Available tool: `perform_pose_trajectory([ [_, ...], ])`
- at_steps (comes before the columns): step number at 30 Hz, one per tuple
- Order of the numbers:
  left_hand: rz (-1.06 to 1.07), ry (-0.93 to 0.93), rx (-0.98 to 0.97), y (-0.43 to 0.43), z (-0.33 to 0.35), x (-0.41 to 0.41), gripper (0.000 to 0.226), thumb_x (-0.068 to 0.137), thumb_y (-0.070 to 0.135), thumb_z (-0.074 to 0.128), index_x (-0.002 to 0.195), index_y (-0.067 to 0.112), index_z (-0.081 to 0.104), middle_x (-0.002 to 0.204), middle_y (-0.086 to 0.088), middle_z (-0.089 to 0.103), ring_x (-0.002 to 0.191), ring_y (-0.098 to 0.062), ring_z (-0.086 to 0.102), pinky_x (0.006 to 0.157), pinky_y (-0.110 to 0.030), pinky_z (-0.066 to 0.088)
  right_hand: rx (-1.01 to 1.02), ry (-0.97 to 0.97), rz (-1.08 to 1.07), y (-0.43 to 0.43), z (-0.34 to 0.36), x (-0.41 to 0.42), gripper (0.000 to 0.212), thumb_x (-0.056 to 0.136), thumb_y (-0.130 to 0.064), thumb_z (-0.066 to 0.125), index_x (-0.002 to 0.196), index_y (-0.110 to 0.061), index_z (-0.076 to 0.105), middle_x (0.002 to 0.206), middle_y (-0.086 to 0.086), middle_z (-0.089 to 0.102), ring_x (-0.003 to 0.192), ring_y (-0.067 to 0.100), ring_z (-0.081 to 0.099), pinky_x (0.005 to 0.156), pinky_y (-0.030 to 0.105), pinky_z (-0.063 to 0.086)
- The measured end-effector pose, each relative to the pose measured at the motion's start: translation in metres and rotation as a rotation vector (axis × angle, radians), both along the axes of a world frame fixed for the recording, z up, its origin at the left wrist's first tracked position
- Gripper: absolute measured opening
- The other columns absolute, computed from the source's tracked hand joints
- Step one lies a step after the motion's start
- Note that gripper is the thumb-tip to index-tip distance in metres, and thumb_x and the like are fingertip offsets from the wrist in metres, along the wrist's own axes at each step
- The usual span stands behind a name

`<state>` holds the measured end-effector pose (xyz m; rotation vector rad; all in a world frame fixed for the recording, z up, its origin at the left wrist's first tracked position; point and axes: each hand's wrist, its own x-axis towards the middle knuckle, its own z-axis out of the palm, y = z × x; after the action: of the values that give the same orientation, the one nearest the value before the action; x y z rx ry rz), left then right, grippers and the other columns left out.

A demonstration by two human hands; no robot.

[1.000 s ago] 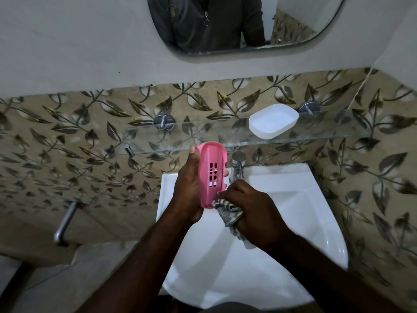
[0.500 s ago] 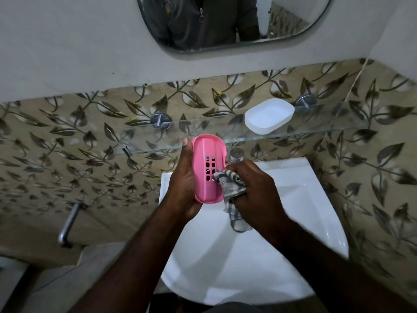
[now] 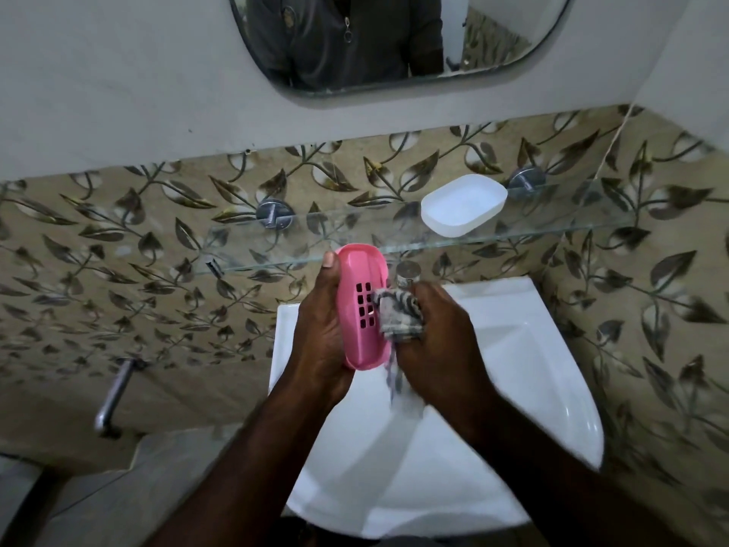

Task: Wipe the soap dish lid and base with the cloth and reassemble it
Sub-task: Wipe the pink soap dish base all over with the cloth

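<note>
Pink base (image 3: 361,307): you held it on edge over the sink, long axis running away from you, its slotted floor with the grid of small rectangular holes turned toward your right.
Your left hand (image 3: 319,329): it was clamped on the pink base, palm against the far side, thumb lying along the upper edge up to the rounded top end.
Cloth (image 3: 398,315): a checked grey-and-white rag, bunched and pressed against the slotted face just right of the holes; a loose tail hung down below the lower end of the base.
Your right hand (image 3: 438,341): it was closed around the cloth, fingers curled over the bunch, knuckles toward you; its outline was a little blurred.
White lid (image 3: 463,205): it lay on the glass shelf, up and to the right of your hands and well apart from the base, hollow side up.
Glass shelf (image 3: 552,230): it was fixed to the leaf-patterned tile wall on round metal brackets.
Tap (image 3: 407,272): its chrome top showed just behind your right hand.
Sink (image 3: 513,369): a white basin lay under both hands.
Mirror (image 3: 394,41): it hung above the tiles and reflected a dark zipped jacket.
</note>
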<state>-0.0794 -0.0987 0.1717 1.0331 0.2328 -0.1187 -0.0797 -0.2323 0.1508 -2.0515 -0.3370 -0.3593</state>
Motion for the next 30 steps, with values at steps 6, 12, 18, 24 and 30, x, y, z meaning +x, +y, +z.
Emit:
perform_pose_trajectory([
  [6, -0.016, 0.007, 0.043, -0.004, -0.008, -0.01, 0.081, 0.08, 0.068, 0.053, 0.131, 0.005, 0.054, 0.109, -0.019, 0.069, 0.096, -0.028, 0.069, 0.086, -0.044, 0.055, 0.01, 0.134, 0.05, -0.006, -0.005, -0.01, 0.013, 0.082, -0.016, 0.064, 0.075, -0.012, 0.054, 0.069, 0.002, 0.06, 0.066, 0.023, 0.058, 0.06, 0.046, 0.051],
  [12, -0.025, -0.063, 0.015, -0.015, -0.007, -0.013, 0.087, 0.071, 0.067, 0.059, 0.132, 0.007, 0.053, 0.126, -0.023, 0.064, 0.115, -0.039, 0.062, 0.101, -0.056, 0.046, 0.065, 0.078, -0.068, -0.004, 0.026, 0.006, 0.012, 0.08, -0.015, 0.064, 0.083, -0.016, 0.052, 0.076, 0.0, 0.064, 0.073, 0.022, 0.063, 0.065, 0.043, 0.054],
  [18, 0.027, -0.015, 0.014, -0.007, -0.009, -0.011, 0.092, 0.06, 0.067, 0.069, 0.129, 0.007, 0.057, 0.116, -0.022, 0.067, 0.101, -0.034, 0.068, 0.092, -0.049, 0.053, -0.052, 0.162, 0.055, -0.006, 0.005, -0.024, 0.016, 0.081, -0.024, 0.057, 0.077, -0.026, 0.042, 0.069, -0.007, 0.061, 0.072, 0.025, 0.062, 0.058, 0.032, 0.043],
  [24, -0.077, -0.035, 0.045, -0.025, -0.013, -0.017, 0.072, 0.082, 0.064, 0.054, 0.129, 0.009, 0.059, 0.127, -0.02, 0.064, 0.118, -0.037, 0.06, 0.107, -0.057, 0.04, 0.048, 0.037, -0.13, -0.006, 0.032, 0.015, 0.021, 0.083, -0.012, 0.063, 0.082, -0.02, 0.044, 0.072, -0.005, 0.06, 0.07, 0.02, 0.06, 0.062, 0.036, 0.05],
  [30, 0.047, 0.003, 0.035, -0.008, -0.009, -0.011, 0.098, 0.053, 0.071, 0.073, 0.125, 0.005, 0.06, 0.117, -0.025, 0.065, 0.099, -0.035, 0.067, 0.095, -0.05, 0.051, 0.027, 0.175, 0.064, -0.003, 0.003, -0.028, 0.014, 0.073, -0.031, 0.044, 0.085, -0.024, 0.047, 0.072, -0.003, 0.065, 0.069, 0.02, 0.065, 0.06, 0.036, 0.052],
])
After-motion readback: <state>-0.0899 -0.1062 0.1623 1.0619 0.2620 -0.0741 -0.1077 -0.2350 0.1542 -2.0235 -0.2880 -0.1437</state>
